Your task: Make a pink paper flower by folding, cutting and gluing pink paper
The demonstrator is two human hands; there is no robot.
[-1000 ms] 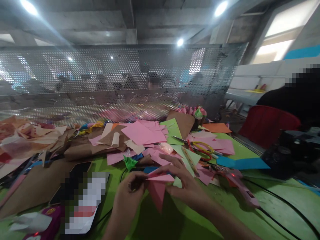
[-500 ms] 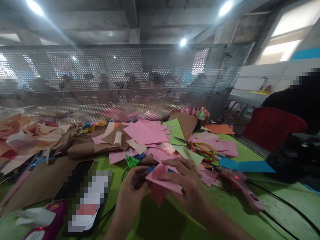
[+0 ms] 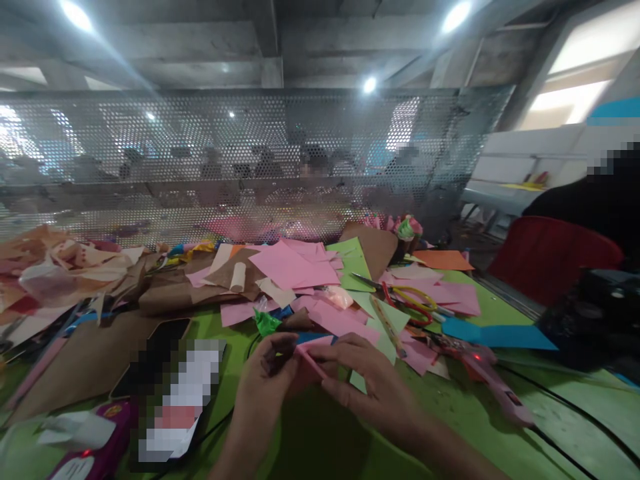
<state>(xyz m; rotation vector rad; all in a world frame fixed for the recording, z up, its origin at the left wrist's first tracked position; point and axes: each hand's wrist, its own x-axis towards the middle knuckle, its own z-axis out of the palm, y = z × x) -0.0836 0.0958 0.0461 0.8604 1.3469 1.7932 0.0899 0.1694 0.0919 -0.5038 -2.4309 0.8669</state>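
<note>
Two hands (image 3: pixel 373 373) on one pink paper (image 3: pixel 311 363)

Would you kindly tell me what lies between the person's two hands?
In the head view, a folded pink paper lies between the left hand and the right hand, touching both.

Nothing can be read — left of the grip, the phone screen (image 3: pixel 177 403) is pixelated, and farther left the purple device (image 3: pixel 111 441) bears a yellow emblem and pale label — both illegible.
</note>
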